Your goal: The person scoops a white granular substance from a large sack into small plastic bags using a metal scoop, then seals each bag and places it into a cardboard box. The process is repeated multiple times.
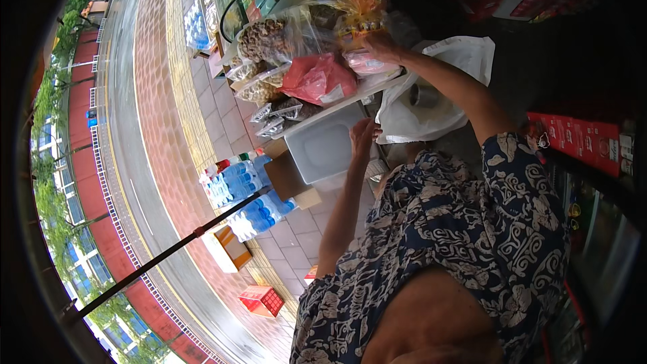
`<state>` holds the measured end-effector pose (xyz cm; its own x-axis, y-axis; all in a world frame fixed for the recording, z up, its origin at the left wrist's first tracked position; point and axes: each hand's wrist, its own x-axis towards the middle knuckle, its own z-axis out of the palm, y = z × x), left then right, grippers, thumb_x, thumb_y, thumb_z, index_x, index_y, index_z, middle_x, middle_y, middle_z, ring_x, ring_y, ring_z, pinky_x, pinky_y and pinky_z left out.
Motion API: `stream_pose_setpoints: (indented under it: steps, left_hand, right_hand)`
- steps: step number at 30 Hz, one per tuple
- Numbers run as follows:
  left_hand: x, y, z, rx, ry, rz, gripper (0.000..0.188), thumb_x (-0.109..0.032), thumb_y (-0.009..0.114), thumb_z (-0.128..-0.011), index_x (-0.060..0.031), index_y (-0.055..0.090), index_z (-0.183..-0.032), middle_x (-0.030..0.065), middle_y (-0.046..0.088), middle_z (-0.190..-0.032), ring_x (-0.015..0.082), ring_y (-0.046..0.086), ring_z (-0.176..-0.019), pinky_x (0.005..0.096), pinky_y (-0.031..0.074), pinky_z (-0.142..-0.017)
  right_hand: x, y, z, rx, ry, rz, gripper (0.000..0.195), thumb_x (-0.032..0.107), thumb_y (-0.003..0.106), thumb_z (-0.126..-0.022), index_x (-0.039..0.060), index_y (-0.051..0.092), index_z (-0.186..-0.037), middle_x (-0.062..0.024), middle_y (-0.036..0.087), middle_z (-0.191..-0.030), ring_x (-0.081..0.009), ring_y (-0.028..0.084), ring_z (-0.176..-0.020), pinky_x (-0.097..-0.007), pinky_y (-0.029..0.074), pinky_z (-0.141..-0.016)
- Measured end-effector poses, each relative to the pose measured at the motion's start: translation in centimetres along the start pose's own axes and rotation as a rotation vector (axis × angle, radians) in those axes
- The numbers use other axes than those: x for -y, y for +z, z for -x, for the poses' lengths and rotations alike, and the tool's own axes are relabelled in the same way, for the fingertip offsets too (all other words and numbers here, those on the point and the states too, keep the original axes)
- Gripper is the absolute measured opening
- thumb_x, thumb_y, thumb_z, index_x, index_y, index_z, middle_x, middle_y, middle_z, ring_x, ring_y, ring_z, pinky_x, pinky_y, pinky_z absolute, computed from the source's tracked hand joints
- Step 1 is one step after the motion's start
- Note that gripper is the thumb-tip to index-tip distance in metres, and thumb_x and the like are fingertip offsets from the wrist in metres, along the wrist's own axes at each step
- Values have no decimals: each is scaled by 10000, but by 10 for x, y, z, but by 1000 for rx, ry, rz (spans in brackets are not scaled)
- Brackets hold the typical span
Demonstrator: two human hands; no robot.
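Observation:
My right hand (382,48) reaches to the far end of a goods-covered stand, against a clear bag of yellow-wrapped packets (358,29). Its fingertips are partly hidden, so a grip cannot be made out. Just below it lies a pink plastic package (369,63). Over the edge of a translucent grey plastic bin (321,144), my left hand (363,135) hovers with fingers curled; whether anything small is in them is unclear. To its left on the stand are a red plastic bag (319,80) and a clear bag of brown nut-like pieces (263,39).
A white bag-lined container (455,71) stands right of the stand. Small dark packets (288,111) lie at its front edge. Shrink-wrapped water bottles (232,184), an open cardboard box (283,174) and a red crate (261,300) are on the pavement. A dark pole (167,252) crosses the left side.

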<state>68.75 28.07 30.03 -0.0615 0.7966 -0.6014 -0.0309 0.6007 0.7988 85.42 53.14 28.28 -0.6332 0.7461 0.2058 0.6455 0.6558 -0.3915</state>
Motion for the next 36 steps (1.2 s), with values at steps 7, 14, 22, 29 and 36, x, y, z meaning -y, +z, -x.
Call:
stream_pose_setpoints:
  steps: [7, 14, 22, 29, 36]
  left_hand:
    - [8, -2, 7, -30, -19, 70, 332, -270, 644, -918, 18, 623, -1082, 90, 691, -851, 161, 676, -745, 269, 512, -633]
    - [11, -8, 0, -34, -47, 55, 270, -254, 644, -908, -16, 634, -1037, 78, 690, -837, 146, 676, -748, 256, 512, -653]
    - [-49, 20, -27, 61, 104, 65, 457, -315, 641, -905, -5, 539, -1224, 78, 639, -983, 189, 668, -890, 317, 525, -750]
    - [-64, 42, -88, 61, 83, 292, 754, -273, 677, -883, -61, 230, -1451, 172, 488, -1295, 316, 573, -1097, 486, 513, -880]
    - [-76, 35, -138, 140, 255, 541, 729, -202, 654, -875, -186, 229, -1468, 93, 459, -1370, 280, 482, -1250, 574, 380, -1025]
  right_hand:
    - [0, -15, -1, 37, 124, -94, 107, 114, 646, -674, 48, 562, -670, -148, 586, -642, -328, 602, -602, -450, 472, -547]
    - [-8, -15, 3, 139, 41, -273, 173, 78, 693, -594, 73, 522, -615, -96, 548, -583, -262, 531, -522, -390, 402, -492]
    - [-11, -23, 0, 118, 123, -631, 168, 70, 694, -658, 40, 532, -625, -54, 578, -610, -133, 532, -565, -329, 407, -511]
    - [3, -59, -12, 38, 78, -865, 193, 94, 702, -708, 71, 529, -626, -5, 525, -571, -113, 489, -525, -314, 382, -484]
    - [25, -155, -35, -265, 217, -1453, 223, 163, 748, -816, 94, 573, -697, 44, 494, -591, -50, 421, -524, -244, 328, -508]
